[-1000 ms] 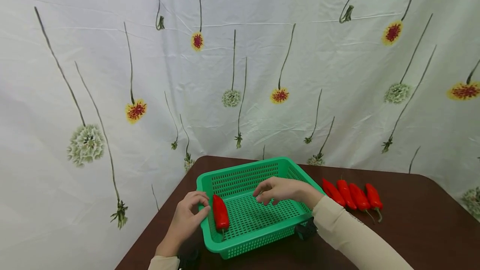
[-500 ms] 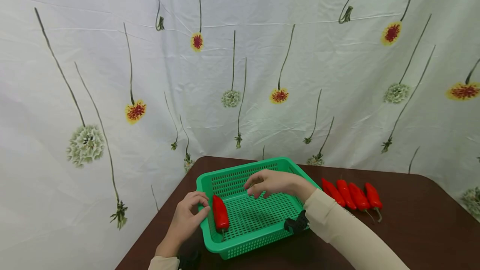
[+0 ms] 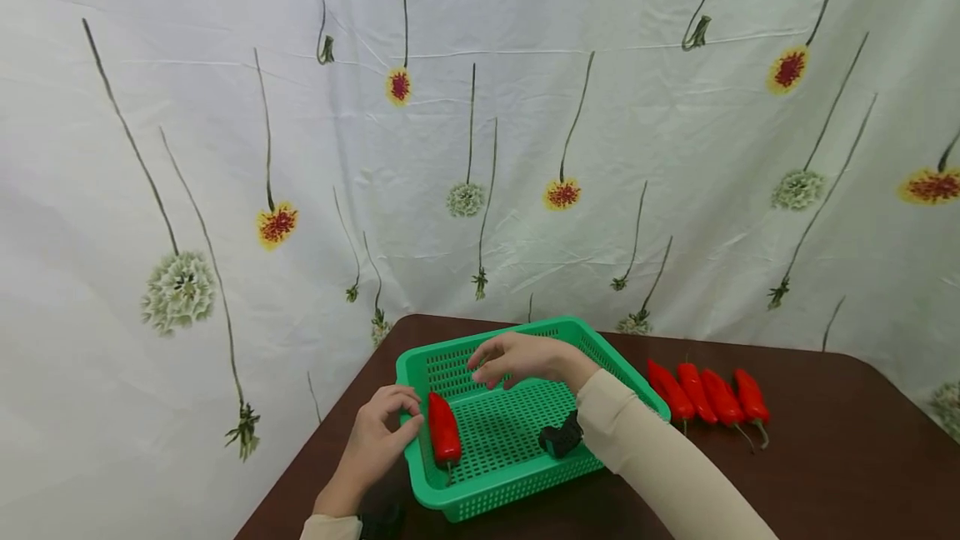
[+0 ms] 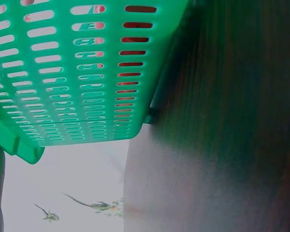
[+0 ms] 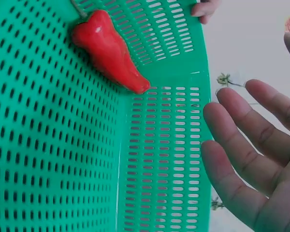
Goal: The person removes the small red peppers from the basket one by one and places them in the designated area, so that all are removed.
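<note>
A green perforated plastic basket [image 3: 517, 486] stands on the table, with one red pepper [image 3: 444, 427] lying along its left end, stem toward me. At the basket's left rim my left hand [image 3: 378, 432] holds on, fingers and thumb curled at the edge. In the right wrist view, fingertips [image 5: 206, 8] of that hand show over the rim. My right hand [image 3: 521, 358] hangs over the middle of the basket, holding nothing, its fingers relaxed and spread a little. The right wrist view shows the pepper [image 5: 108, 50] inside, apart from these fingers.
Several more red peppers [image 3: 723, 398] lie side by side on the dark brown table [image 3: 847, 448], right of the basket. A white curtain [image 3: 480, 148] printed with flowers hangs directly behind the table. A black wrist device [image 3: 561, 436] sits under my right wrist.
My right hand has moved left and slightly up over the basket. The left hand stays at the rim, and the pepper inside lies where it was.
</note>
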A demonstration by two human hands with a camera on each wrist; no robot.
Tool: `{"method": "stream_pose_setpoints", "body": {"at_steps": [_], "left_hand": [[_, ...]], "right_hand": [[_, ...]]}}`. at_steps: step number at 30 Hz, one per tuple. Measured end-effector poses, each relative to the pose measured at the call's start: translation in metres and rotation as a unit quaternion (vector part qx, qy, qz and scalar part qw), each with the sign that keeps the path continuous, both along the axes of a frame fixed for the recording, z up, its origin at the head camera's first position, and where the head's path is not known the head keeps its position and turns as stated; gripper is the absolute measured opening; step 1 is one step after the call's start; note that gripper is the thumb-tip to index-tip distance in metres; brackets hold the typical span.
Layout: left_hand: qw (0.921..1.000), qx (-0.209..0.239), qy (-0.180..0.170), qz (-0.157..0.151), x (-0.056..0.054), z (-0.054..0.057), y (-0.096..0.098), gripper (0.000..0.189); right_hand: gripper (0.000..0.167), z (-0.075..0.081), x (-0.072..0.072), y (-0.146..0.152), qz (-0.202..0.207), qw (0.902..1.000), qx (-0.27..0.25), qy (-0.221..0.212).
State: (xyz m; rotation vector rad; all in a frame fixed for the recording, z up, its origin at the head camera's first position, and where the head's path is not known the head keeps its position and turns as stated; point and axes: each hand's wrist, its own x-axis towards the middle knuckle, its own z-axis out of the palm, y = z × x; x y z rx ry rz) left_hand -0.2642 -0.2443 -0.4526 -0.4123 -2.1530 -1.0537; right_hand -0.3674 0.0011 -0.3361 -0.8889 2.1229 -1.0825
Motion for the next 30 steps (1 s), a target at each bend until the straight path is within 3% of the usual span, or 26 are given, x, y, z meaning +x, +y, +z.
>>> {"method": "stream_pose_setpoints", "body": {"at_steps": [12, 18, 30], "left_hand": [[0.9999, 0.004, -0.011, 0.001, 0.001, -0.002, 0.001, 0.035], [0.9999, 0.002, -0.01, -0.002, 0.001, -0.001, 0.0, 0.035], [1.0, -0.002, -0.004, -0.005, 0.001, -0.001, -0.001, 0.033]], "right_hand": [[0.038, -0.024, -0.014, -0.011, -0.031, 0.9986, -0.02, -0.038], [0.045, -0.025, -0.017, -0.018, -0.026, 0.9989, -0.017, -0.034], [0.042, -0.036, -0.014, -0.036, -0.021, 0.9994, 0.019, -0.019]]}}
